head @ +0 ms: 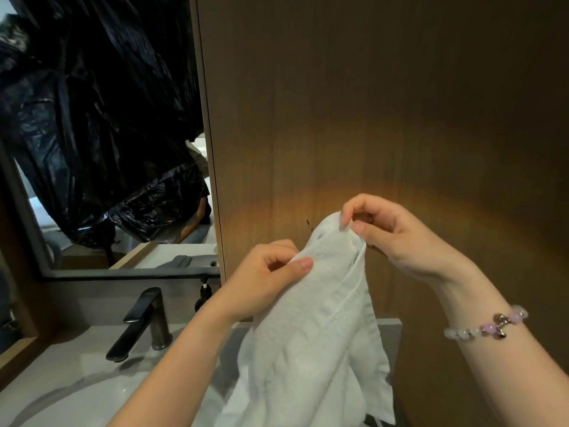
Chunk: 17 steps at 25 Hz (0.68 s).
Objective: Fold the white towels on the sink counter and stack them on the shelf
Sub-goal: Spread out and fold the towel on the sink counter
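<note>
Right now, you hold one white towel (314, 334) up in front of a brown wooden panel (400, 103), over the table (55, 374) beside the sink. Your left grip (271, 272) pinches the towel's upper edge between thumb and curled fingers. Your right grip (394, 232), a little higher and just beside it, pinches the top corner between thumb and forefinger. The cloth hangs from both in loose, bunched folds.

This towel looks to be at an early stage. No neat fold shows yet, and you seem to be finding its corners to spread it. Folding and stacking are left to do.

The shelf is out of view, as are any other towels, so how many are finished cannot be told. The towel's lower end is cut off at the bottom edge. A dark faucet (144, 322) stands to the left. The mirror (92, 149) above it shows mostly black plastic sheeting; whether that covers the glass or is reflected is unclear.
</note>
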Each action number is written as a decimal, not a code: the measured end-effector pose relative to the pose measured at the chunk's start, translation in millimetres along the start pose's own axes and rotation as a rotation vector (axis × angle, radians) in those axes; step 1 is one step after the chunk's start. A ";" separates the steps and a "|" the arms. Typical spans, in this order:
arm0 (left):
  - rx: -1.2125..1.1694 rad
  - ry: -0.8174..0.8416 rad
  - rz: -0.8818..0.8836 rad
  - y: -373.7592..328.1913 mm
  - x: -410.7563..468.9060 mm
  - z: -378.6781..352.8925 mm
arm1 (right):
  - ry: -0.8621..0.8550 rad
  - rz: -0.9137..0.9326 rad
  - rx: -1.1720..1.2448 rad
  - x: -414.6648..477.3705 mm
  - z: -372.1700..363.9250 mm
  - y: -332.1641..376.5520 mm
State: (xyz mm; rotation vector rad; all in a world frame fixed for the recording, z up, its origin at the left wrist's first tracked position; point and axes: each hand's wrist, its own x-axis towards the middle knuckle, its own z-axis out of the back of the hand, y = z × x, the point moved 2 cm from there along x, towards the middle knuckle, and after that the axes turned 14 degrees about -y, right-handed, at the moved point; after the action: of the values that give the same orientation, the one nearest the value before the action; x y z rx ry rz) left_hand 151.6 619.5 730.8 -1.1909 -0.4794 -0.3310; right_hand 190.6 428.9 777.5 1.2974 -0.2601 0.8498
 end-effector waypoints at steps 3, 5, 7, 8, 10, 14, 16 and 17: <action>0.090 0.019 -0.036 -14.1 8.8 4.7 | -0.024 0.002 -0.090 9.9 5.2 8.4; 0.125 0.032 -0.074 -21.8 12.2 6.4 | -0.045 -0.002 -0.110 12.3 7.1 12.2; 0.145 -0.018 -0.134 -28.7 14.4 5.5 | -0.048 -0.005 -0.081 13.7 7.2 12.4; 0.151 -0.053 -0.164 -31.3 15.0 4.4 | -0.036 0.000 -0.070 13.3 5.5 11.7; 0.162 -0.092 -0.196 -33.0 14.8 2.3 | -0.023 0.017 -0.082 11.2 1.6 11.0; 0.200 -0.033 -0.192 -29.5 10.0 0.6 | -0.082 0.008 -0.080 9.0 3.9 11.8; 0.160 0.043 -0.195 -29.7 7.7 -3.0 | -0.082 0.007 -0.079 10.9 4.4 13.6; 0.092 0.093 -0.178 -30.6 7.1 -5.7 | -0.064 0.004 -0.071 12.0 2.9 14.1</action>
State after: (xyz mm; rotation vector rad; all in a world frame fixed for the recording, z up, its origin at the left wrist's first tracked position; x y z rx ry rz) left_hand 143.7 603.7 757.4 -1.0411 -0.5157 -0.5096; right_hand 190.0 431.4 796.0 1.2593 -0.3405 0.7966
